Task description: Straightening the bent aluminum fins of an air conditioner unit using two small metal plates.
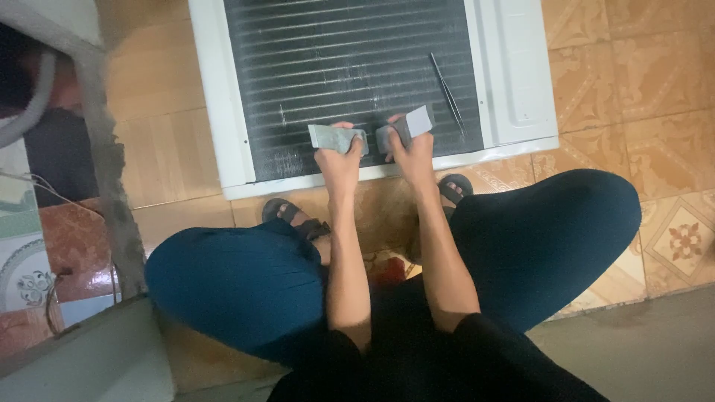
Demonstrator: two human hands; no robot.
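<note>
I squat over a white air conditioner unit (514, 82) lying on the tiled floor, its dark finned coil (350, 67) facing up. My left hand (339, 160) grips a flat grey metal comb-like tool (331, 138) and presses it on the fins near the coil's front edge. My right hand (410, 152) holds a second grey flat tool (413, 123) just to the right, also on the fins. The two tools nearly meet end to end.
Thin metal tweezers (447, 93) lie on the coil's right side. My sandalled feet (294, 216) rest at the unit's front edge. A grey concrete wall edge (104, 164) and a hose (33, 104) stand to the left. Patterned floor tiles (648, 89) lie right.
</note>
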